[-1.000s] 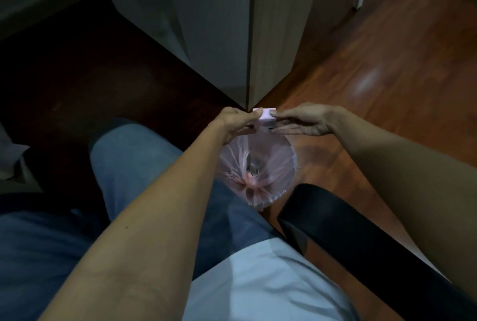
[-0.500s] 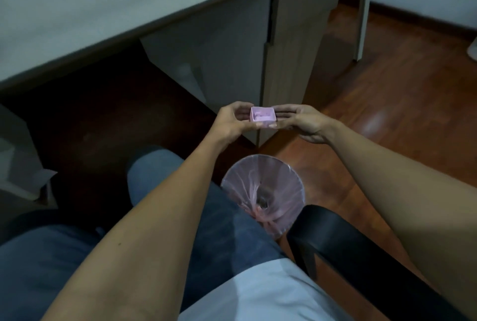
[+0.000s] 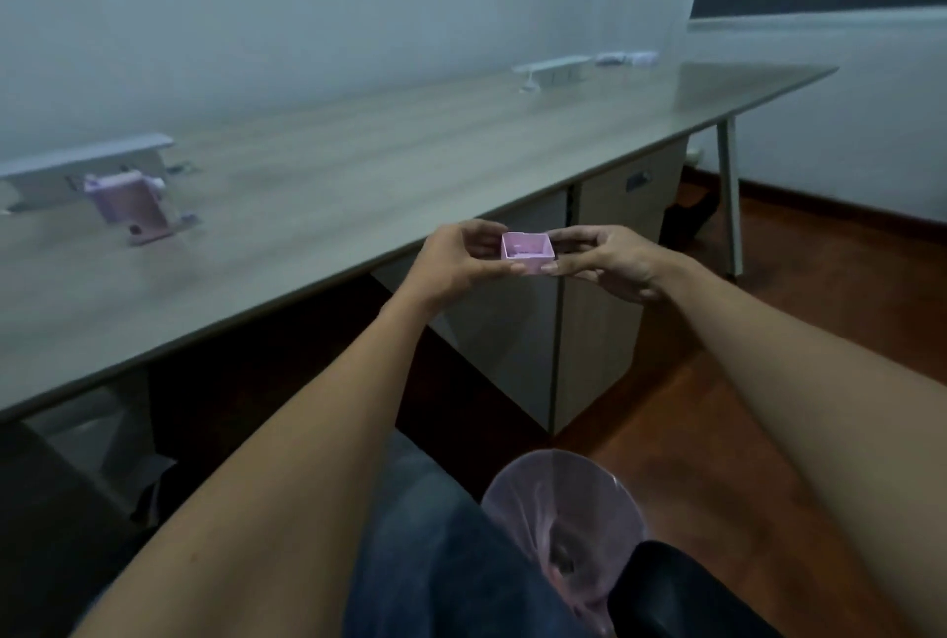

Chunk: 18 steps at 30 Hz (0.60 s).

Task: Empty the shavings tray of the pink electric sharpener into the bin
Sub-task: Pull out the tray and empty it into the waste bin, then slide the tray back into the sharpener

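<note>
- A person seated at a long wood-grain desk (image 3: pixel 358 186) holds a small pink shavings tray (image 3: pixel 528 248) in mid-air between both hands, out beyond the desk's front edge.
- The left hand (image 3: pixel 461 260) pinches the tray's left side, thumb below and fingers curled over the top edge; the right hand (image 3: pixel 607 258) grips the right side the same way.
- The tray is upright, its open top facing the camera; the inside looks nearly bare, though blur hides any fine residue.
- The bin (image 3: pixel 563 524), lined with a translucent pink bag, stands on the reddish wooden floor (image 3: pixel 820 278) well below the tray, beside the person's denim-clad knee (image 3: pixel 451 550) and partly behind a black chair armrest (image 3: pixel 681 591).
- The pink electric sharpener (image 3: pixel 136 204) sits on the desk far to the left, well apart from the hands, just in front of a grey cable tray (image 3: pixel 87 163).
</note>
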{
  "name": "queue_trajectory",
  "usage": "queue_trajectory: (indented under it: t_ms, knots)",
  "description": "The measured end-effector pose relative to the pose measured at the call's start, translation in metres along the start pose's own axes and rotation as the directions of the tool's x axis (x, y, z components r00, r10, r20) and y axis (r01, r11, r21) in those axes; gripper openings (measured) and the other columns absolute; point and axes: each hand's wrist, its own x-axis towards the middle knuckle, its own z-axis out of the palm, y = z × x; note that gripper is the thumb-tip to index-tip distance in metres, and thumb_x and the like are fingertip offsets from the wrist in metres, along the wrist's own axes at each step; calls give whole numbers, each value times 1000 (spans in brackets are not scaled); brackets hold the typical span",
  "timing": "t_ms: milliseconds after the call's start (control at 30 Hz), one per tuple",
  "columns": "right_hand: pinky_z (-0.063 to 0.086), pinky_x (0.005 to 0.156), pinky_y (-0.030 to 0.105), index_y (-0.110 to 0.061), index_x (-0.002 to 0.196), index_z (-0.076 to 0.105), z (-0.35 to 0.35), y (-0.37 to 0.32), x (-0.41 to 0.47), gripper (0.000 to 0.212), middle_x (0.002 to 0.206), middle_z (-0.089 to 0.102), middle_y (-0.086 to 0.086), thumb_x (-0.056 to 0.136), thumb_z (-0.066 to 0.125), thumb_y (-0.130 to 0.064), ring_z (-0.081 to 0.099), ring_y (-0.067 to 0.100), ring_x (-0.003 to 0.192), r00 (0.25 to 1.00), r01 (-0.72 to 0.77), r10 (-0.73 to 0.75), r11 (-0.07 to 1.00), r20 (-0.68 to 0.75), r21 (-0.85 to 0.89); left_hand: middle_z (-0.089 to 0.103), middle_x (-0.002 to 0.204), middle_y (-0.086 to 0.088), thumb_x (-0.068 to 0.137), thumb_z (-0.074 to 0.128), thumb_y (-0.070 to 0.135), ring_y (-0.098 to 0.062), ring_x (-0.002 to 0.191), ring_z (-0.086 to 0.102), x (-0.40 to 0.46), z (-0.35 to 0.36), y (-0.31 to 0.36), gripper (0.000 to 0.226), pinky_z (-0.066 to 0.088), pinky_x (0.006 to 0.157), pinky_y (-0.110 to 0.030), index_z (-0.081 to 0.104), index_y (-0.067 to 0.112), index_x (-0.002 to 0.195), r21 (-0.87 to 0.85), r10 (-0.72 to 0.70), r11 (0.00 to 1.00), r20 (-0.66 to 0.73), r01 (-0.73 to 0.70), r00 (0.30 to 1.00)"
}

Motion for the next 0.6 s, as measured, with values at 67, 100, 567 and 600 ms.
queue_trajectory:
  t_ms: [67, 100, 567, 600]
  knots:
    - [57, 91, 20, 2, 129, 62, 8, -25, 6, 55, 118, 73, 13, 78, 69, 20, 73, 14, 105, 999, 37, -36, 999, 34, -30, 75, 117, -15, 71, 90, 8, -23, 107, 74, 3, -17, 20, 63, 58, 98, -35, 65, -2, 128, 21, 36, 999, -29, -35, 999]
    - [55, 97, 23, 4, 131, 61, 13, -37, 10, 57, 121, 72, 15, 78, 70, 19, 71, 16, 109, 997, 56, -53, 997, 55, -48, 75, 116, -14, 72, 90, 9, -22, 107, 74, 3, -25, 28, 62, 58, 97, -35, 65, -1, 128, 27, 48, 999, -47, -47, 998]
    - [52, 105, 37, 0, 130, 63, 158, -112, 105, 58, 121, 74, 17, 75, 79, 9, 69, 30, 117, 924, 302, -221, 922, 311, -241, 72, 121, -17, 76, 86, 3, -26, 113, 71, -24, -181, 43, 59, 58, 97, -32, 62, -2, 130, 64, 104, 994, -364, -87, 925]
    - [52, 104, 37, -1, 130, 64, 172, -112, 112, 58, 119, 75, 15, 75, 80, 8, 70, 28, 116, 916, 316, -227, 915, 330, -250, 72, 122, -17, 76, 86, 3, -26, 114, 71, -29, -194, 40, 60, 58, 97, -32, 62, -2, 130, 67, 103, 994, -382, -84, 918]
